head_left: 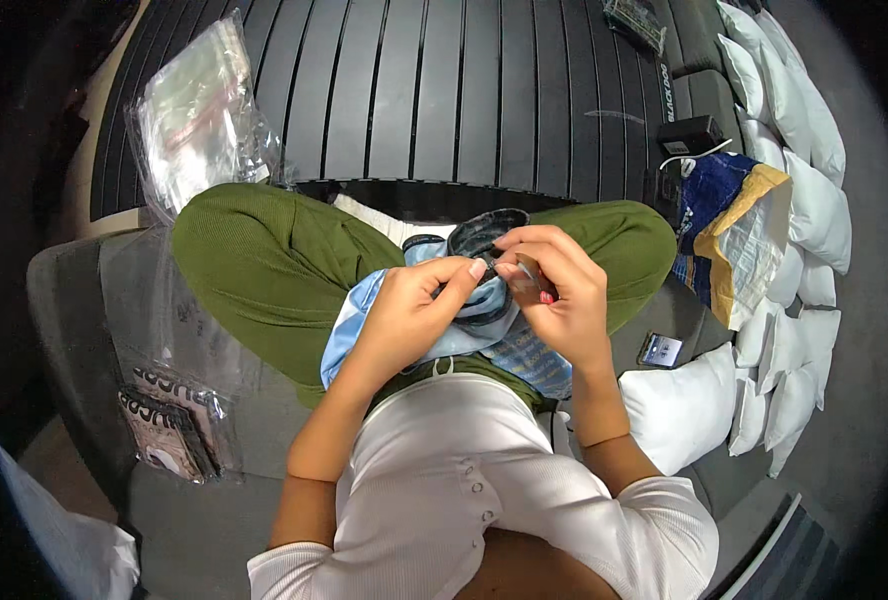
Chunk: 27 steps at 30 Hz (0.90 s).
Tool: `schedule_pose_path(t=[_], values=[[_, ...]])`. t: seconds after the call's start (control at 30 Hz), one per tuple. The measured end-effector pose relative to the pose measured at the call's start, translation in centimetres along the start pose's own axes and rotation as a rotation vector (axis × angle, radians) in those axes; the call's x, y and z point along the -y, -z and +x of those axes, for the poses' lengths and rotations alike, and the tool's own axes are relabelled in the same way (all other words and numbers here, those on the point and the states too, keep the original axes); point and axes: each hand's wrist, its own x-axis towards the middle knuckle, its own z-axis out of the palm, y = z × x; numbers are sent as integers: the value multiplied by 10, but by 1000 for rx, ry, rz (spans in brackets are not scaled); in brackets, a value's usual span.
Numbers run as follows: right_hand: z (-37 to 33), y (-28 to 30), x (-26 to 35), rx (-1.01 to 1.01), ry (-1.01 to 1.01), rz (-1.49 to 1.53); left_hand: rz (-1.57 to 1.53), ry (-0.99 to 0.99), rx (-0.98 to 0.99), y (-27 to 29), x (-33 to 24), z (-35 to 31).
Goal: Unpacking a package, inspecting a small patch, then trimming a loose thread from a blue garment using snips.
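Note:
A light blue and black fabric piece [354, 318] lies bunched in my lap, between my crossed legs. Above it, my left hand [419, 305] is closed in a pinch, with thumb and forefinger meeting at a small dark edge of the fabric. My right hand [562, 295] faces it with bent fingers, its fingertips close to the left thumb. Something small and thin, with a reddish spot near it, shows inside the right hand; I cannot make out what it is. A black rounded part [486, 232] of the bundle stands up just beyond the fingertips.
Ahead is a black slatted table [444, 90]. Clear plastic bags [199, 120] lie at its left edge, and packaged items [169, 430] rest on the seat at left. To the right are a blue-and-tan bag [729, 235], a small card-like item [660, 350] and several white pillows [679, 405].

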Motion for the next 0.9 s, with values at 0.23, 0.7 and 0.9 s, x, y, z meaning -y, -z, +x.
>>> schedule_pose_path(t=[0.23,0.7,0.9], values=[[1,2,-1,-29,-111,104,-154,30,-21,2,9,3],[2,-4,-5,-8,10,-28,-248,129,63,5,11,6],[7,-4,2,32,-57,137,-249,111,123,8,11,7]])
